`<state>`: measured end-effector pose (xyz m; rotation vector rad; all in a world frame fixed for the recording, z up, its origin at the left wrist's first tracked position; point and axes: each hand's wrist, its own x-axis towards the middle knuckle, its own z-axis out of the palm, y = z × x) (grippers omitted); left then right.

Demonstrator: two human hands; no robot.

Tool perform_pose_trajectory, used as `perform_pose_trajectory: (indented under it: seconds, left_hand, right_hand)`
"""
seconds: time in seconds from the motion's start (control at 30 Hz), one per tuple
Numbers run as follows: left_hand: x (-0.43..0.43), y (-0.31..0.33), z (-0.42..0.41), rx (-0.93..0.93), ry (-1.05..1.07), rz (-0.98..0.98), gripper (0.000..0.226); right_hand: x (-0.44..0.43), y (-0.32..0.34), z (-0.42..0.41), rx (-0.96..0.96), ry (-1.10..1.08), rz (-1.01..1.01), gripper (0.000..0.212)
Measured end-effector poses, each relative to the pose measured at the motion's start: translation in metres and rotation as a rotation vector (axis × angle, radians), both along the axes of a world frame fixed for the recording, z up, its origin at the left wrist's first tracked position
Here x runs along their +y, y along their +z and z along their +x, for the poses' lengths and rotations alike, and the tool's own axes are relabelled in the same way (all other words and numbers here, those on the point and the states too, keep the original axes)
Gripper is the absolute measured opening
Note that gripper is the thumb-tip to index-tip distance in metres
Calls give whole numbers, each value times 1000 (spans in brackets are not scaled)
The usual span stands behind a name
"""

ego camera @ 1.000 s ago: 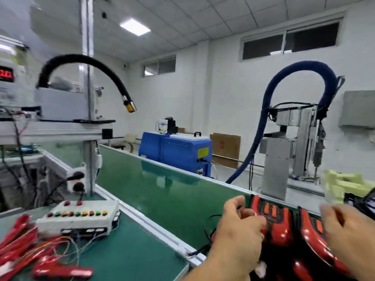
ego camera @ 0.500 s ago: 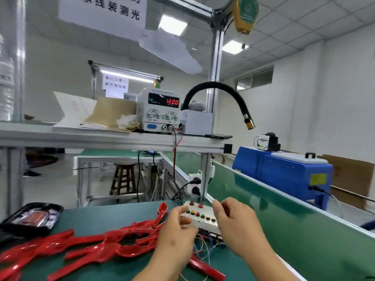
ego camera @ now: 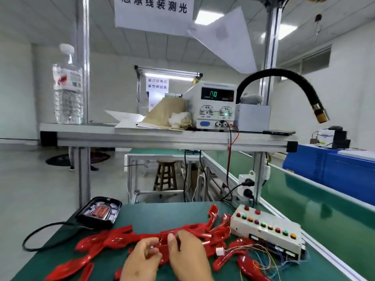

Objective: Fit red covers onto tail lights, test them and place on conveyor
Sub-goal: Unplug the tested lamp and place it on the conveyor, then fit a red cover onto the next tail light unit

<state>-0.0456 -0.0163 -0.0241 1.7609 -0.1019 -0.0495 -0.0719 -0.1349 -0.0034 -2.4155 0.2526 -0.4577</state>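
Note:
Several red covers [ego camera: 121,239] lie in a loose heap on the green bench top. My left hand [ego camera: 142,260] and my right hand [ego camera: 188,254] meet over the middle of the heap, and both pinch one red cover [ego camera: 162,248] between thumb and fingers. A black tail light housing [ego camera: 99,212] with a cable sits at the bench's back left. A white test box [ego camera: 267,230] with coloured buttons stands to the right, thin wires trailing from it. The green conveyor belt [ego camera: 316,207] runs along the right side.
A shelf [ego camera: 162,138] above the bench carries a water bottle [ego camera: 68,88], papers and a power supply [ego camera: 215,104]. A black flexible hose [ego camera: 294,86] arches over the conveyor. A blue machine [ego camera: 334,169] stands beyond the belt, a stool [ego camera: 165,175] behind the bench.
My view swung left from the conveyor, where tail lights lay, back to the bench. Both hands dropped from near the test box to the red heap and took hold of a cover.

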Motion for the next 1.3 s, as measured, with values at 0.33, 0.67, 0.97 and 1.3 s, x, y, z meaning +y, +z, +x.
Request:
perform_pose_trajectory:
  seconds: [0.33, 0.67, 0.97, 1.3]
  left_hand:
    - [-20, -39, 6, -88, -32, 210, 49]
    - [-19, -37, 6, -111, -69, 282, 39]
    - [78, -5, 140, -357, 448, 535, 30]
    - [144, -54, 214, 127, 341, 894, 69]
  right_hand:
    - [-2, -57, 12, 74, 39, -56, 27]
    - [-5, -64, 20, 74, 52, -31, 20]
    - [-6, -67, 17, 43, 32, 53, 37]
    - [-5, -69, 21, 43, 48, 37, 38]
